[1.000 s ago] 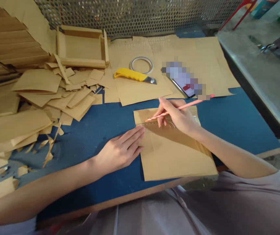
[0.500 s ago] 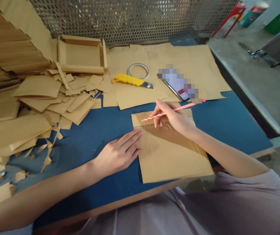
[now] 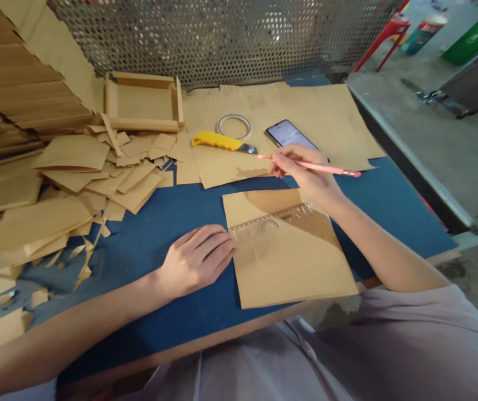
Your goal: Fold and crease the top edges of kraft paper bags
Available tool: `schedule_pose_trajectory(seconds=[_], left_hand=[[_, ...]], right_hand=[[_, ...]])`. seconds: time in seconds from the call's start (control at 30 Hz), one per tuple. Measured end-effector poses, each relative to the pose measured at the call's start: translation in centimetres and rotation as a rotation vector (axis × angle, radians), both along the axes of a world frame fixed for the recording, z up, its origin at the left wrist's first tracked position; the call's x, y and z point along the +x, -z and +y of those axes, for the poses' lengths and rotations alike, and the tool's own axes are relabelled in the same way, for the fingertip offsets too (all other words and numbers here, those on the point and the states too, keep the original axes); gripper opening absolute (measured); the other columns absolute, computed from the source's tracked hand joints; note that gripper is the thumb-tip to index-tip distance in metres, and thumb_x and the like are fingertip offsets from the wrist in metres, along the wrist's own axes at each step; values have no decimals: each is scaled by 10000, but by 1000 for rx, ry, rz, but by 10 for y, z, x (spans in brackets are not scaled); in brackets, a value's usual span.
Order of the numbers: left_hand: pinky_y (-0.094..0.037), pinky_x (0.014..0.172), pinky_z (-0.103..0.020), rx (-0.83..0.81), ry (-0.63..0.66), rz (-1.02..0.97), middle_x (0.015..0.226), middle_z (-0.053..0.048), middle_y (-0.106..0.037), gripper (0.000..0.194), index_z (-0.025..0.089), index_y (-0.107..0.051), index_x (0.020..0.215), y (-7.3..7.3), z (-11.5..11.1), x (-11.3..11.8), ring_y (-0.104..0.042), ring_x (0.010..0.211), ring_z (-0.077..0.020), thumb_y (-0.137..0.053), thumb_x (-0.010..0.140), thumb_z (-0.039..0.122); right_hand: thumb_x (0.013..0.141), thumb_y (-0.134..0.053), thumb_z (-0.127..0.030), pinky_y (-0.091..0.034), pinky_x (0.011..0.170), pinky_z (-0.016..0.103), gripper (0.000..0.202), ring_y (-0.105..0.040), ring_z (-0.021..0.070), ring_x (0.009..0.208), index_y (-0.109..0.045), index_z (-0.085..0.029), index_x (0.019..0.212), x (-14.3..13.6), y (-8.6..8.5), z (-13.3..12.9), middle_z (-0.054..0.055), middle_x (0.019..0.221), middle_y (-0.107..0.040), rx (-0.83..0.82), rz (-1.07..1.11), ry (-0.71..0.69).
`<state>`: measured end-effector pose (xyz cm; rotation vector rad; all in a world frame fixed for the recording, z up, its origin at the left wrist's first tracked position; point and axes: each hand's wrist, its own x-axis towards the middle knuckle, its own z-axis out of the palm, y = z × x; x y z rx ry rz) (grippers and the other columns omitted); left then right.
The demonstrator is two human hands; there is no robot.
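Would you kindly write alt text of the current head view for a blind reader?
A person's right hand holds a pink pencil above a blue table, while the left hand is at one end of a clear ruler lying on a brown sheet. Beyond lie a yellow cutter, a thin ring and a phone; brown scraps are heaped at left.

one camera, worn on the person's head, looks forward and steeply down, near the right hand (image 3: 306,175) and its grip on the pink pencil (image 3: 339,170). its wide view takes in the grey shirt (image 3: 255,367) on the near side of the grip, the left hand (image 3: 199,259) leftward, the perforated metal screen (image 3: 222,47) beyond, and concrete floor (image 3: 439,153) far rightward.
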<state>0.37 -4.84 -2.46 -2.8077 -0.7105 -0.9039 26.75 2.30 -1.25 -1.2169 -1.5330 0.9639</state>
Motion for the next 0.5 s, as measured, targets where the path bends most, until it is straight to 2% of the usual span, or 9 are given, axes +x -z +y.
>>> schedule_pose_trajectory(seconds=[0.07,0.13,0.3,0.5], left_hand=[[-603,745,-293,-21,-8,32,966,-60,-758,124,126,-679,997,0,1,1,-709,945,-213,-647,878,136],[-599,795,-307,-27,11,66,1026,-72,-750,154,121,-671,1045,2,1,2,-697,991,-215,-619,903,148],[-588,852,-306,3,33,110,1038,-63,-749,175,120,-671,1077,2,0,0,-690,1000,-194,-569,936,144],[-593,845,-332,13,-7,193,1107,-89,-734,195,95,-677,1087,-4,2,0,-676,1050,-228,-548,951,150]], right_hand=[[886,-619,-381,-540,789,336,206,-675,183,847,-677,-216,994,3,3,1,65,993,-730,147,-183,71],[914,-561,-310,-534,829,366,187,-682,204,898,-669,-219,1037,6,8,2,76,1043,-728,258,-344,104],[888,-555,-234,-525,772,362,150,-662,209,771,-684,-235,964,11,14,6,71,863,-725,368,-543,106],[883,-575,-253,-494,728,370,153,-647,228,753,-714,-237,942,9,16,6,76,841,-736,403,-629,132]])
